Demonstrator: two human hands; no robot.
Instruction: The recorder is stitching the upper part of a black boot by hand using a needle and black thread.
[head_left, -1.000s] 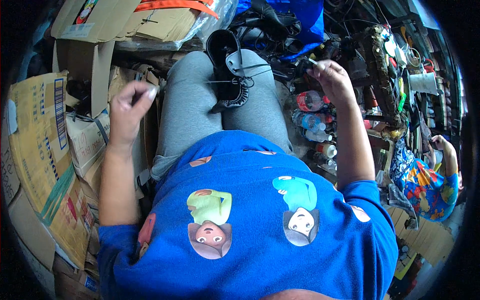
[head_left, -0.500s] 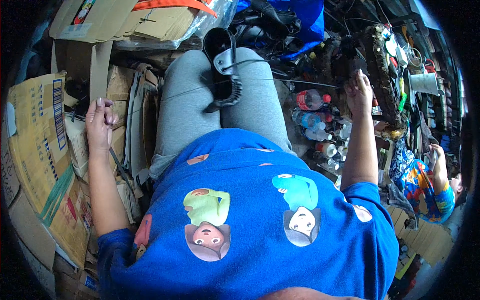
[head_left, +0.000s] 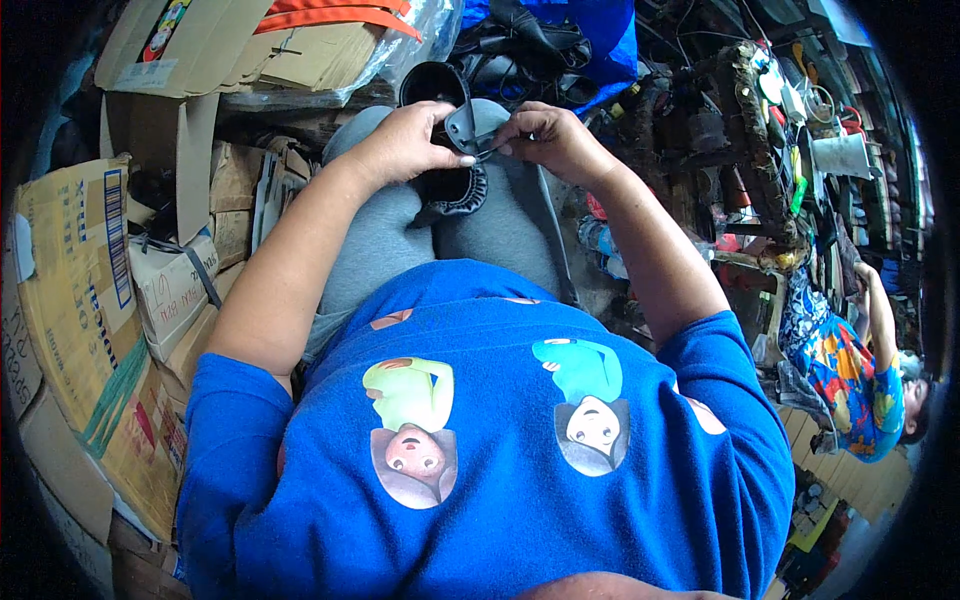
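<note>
A black leather shoe upper (head_left: 436, 88) lies across my grey-clad thighs, with a round opening at the far end and a gathered, stitched edge at the near end. My left hand (head_left: 415, 145) grips its middle flap, thumb on the near side and fingers over the top. At the flap's right edge, my right hand (head_left: 540, 135) has thumb and forefinger pinched together. What lies between those fingertips is too small to make out. A dark strip (head_left: 556, 225) hangs beside my right thigh.
Cardboard boxes (head_left: 80, 300) and folded cartons crowd my left. Black shoe parts (head_left: 520, 50) lie on a blue sheet (head_left: 612, 45) ahead. Plastic bottles (head_left: 603, 240) stand at right, near a cluttered rack (head_left: 750, 130). Another person in a colourful shirt (head_left: 850, 370) sits far right.
Both hands have come inward from wide apart, where a thin thread stretched out between them across the shoe upper. Now they meet at its flap, and the left hand has taken hold of it.
</note>
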